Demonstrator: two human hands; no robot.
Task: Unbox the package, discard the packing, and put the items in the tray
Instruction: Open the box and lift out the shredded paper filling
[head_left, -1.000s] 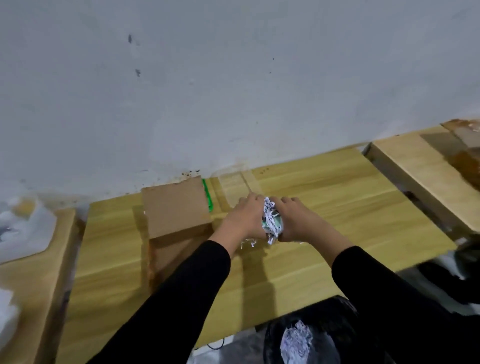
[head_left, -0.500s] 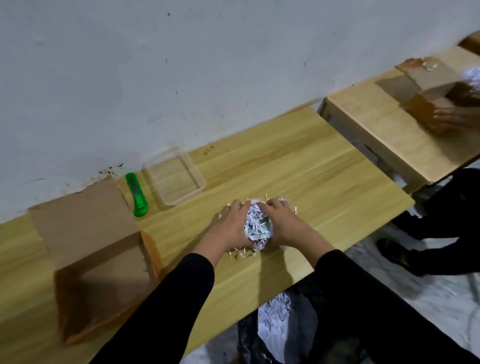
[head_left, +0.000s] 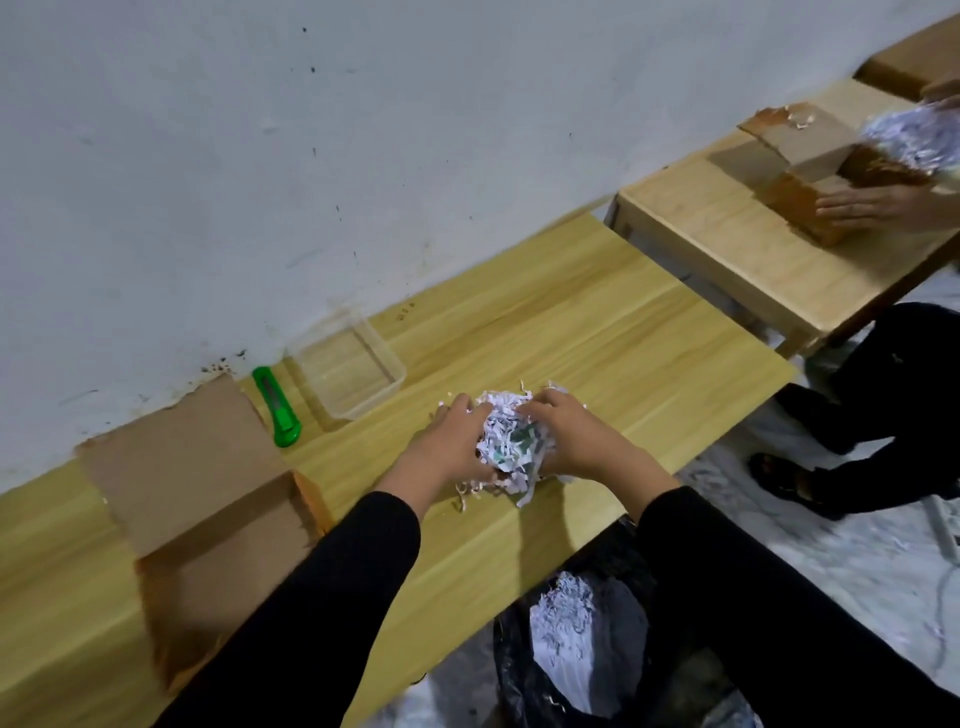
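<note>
On the light wooden table (head_left: 597, 332), the left hand (head_left: 447, 441) and the right hand (head_left: 569, 439) press in from either side on a clump of white shredded paper packing with green printed flecks (head_left: 511, 441). Both hands are cupped, fingers curled around the clump, which sits between the palms and touches the tabletop; loose strips trail out below it toward the table's near edge. Whether an item is buried inside the clump cannot be told.

The open brown cardboard box (head_left: 208, 530) stands to the left of the hands, its mouth facing up and its raised flap leaning back toward the white wall (head_left: 363, 130). Its long axis runs from the wall toward the near edge of the table. Just beside the flap lies a green utility knife (head_left: 276, 406), lengthwise toward the wall. Next to it, against the wall, sits the clear rectangular plastic tray (head_left: 392, 364), with nothing visible in it.

Below the table edge, a black rubbish bag (head_left: 623, 649) holds more white shredded paper. At a neighbouring wooden table (head_left: 753, 270) on the right, another person's hand (head_left: 862, 208) rests on a second cardboard box (head_left: 810, 171).
</note>
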